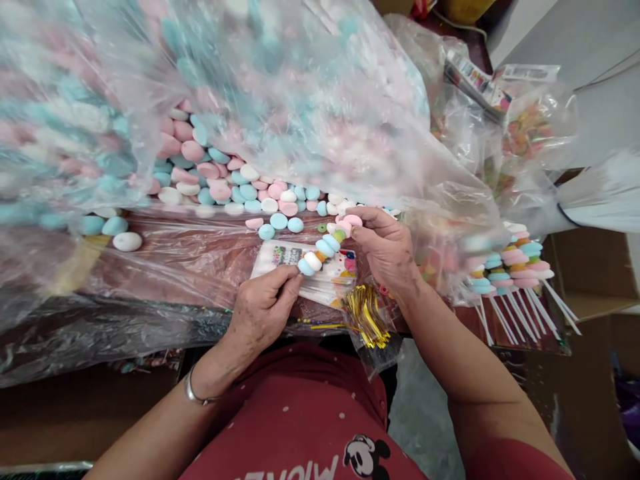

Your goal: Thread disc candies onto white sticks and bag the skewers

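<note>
A skewer of candies (pixel 327 245), with blue, white, pink, green and orange pieces, slants between my two hands. My left hand (pixel 263 307) is closed around its lower end, just below a blue candy. My right hand (pixel 385 247) pinches a pink candy at the upper end with thumb and fingers. Beneath the skewer lies a stack of printed clear bags (pixel 320 290). A bundle of gold twist ties (pixel 367 315) rests in a small bag by the table's front edge. Loose pink, blue and white candies (pixel 220 190) are heaped behind my hands.
Large clear plastic bags (pixel 310 100) of candies cover the back. Finished-looking candy skewers (pixel 515 263) with white sticks lie at the right. Other bags of colourful candies (pixel 533 133) stand back right. A cardboard box (pixel 595 267) is beyond the table's right edge.
</note>
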`<action>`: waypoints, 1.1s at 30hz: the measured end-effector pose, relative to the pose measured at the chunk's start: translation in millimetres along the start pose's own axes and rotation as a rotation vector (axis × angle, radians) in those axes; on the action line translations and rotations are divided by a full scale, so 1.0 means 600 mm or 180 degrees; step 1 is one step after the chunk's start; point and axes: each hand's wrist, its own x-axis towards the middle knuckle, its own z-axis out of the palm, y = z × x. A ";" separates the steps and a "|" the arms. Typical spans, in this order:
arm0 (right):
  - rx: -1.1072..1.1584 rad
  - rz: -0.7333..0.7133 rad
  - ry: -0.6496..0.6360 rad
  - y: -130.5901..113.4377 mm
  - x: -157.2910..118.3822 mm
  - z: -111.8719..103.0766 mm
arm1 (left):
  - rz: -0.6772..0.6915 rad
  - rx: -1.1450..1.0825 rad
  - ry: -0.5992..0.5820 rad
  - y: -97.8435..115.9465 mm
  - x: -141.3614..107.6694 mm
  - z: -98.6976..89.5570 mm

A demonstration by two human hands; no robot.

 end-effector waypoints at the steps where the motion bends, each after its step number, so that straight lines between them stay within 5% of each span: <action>1: -0.0083 -0.0100 -0.0005 0.000 -0.001 -0.001 | -0.0002 0.0005 -0.0001 0.000 0.000 0.000; 9: -0.0904 -0.0648 -0.0031 0.007 -0.011 -0.008 | 0.0172 0.0044 0.0077 0.001 0.001 0.004; 21: -0.0305 -0.0641 0.0113 0.012 -0.015 0.008 | 0.0800 0.0371 0.0568 -0.004 -0.001 0.023; 33: -0.0079 -0.0544 0.0078 0.017 -0.013 0.016 | 0.0500 0.0320 0.0419 -0.010 -0.004 0.018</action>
